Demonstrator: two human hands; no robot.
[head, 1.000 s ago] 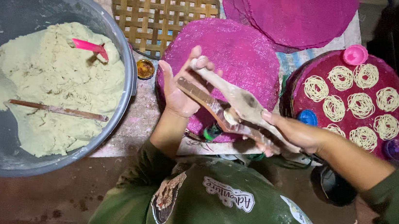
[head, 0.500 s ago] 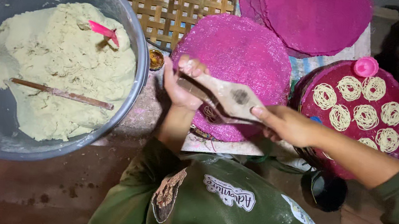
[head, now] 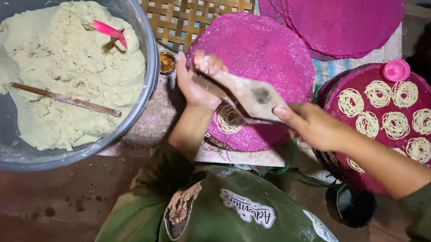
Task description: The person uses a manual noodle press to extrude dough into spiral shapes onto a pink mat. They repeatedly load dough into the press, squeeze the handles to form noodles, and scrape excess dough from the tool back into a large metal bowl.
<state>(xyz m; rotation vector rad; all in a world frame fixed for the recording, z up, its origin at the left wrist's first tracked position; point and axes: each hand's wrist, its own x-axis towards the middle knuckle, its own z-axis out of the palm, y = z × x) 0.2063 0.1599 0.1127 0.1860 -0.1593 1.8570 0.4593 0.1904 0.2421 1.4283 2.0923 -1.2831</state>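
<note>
My left hand [head: 196,82] grips one end of a wooden noodle press [head: 247,95], and my right hand [head: 310,126] grips the other end. I hold the press over a round magenta mat [head: 265,47]. A coil of pale noodle strands [head: 229,119] lies on that mat right under the press. At the right, a second magenta mat [head: 380,102] carries several finished noodle coils. A large grey basin [head: 148,85] at the left holds pale dough [head: 67,75], with a wooden stick [head: 65,99] and a pink scraper [head: 109,31] stuck in it.
A woven bamboo tray [head: 192,3] lies at the top centre. More magenta mats [head: 341,15] are stacked at the top right. A small pink cap [head: 396,70] sits on the right mat. A tiny bowl of oil [head: 167,62] stands beside the basin.
Both hands have brought the press handles together and lowered the press over the mat. A new noodle coil now shows beneath it. The camera view has shifted slightly.
</note>
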